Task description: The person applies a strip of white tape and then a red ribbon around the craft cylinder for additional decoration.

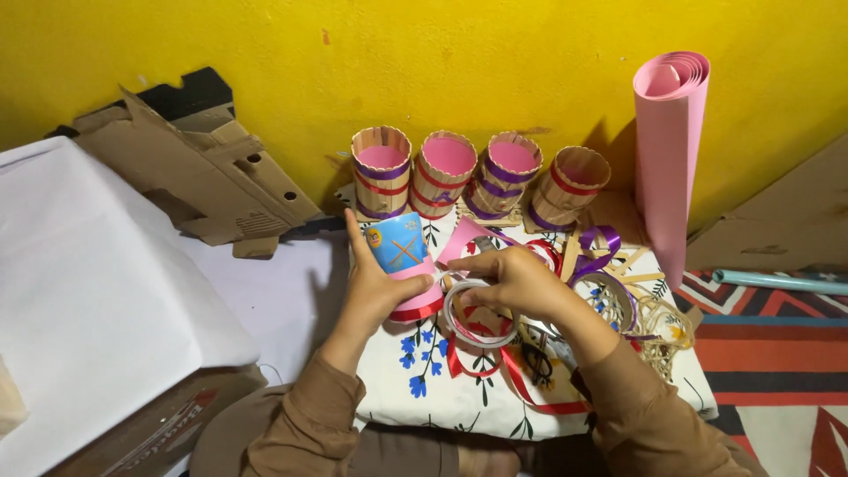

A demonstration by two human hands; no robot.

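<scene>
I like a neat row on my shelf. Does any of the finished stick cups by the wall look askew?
Yes. The rightmost stick cup tilts, its mouth leaning right, and the third stick cup leans a little too. The two left ones stand upright.

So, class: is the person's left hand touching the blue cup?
Touching. The head view shows the left hand wrapped around the blue cup, thumb up along its side, fingers behind it, no gap.

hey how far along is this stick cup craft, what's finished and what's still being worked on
Four stick cups stand finished by the yellow wall, pink-lined and ribbon-banded. In hand: the left hand holds a blue paper cup wrapped partly in pink, while the right hand pulls tape from a tape roll. It has no sticks yet; loose sticks lie nearby.
</scene>
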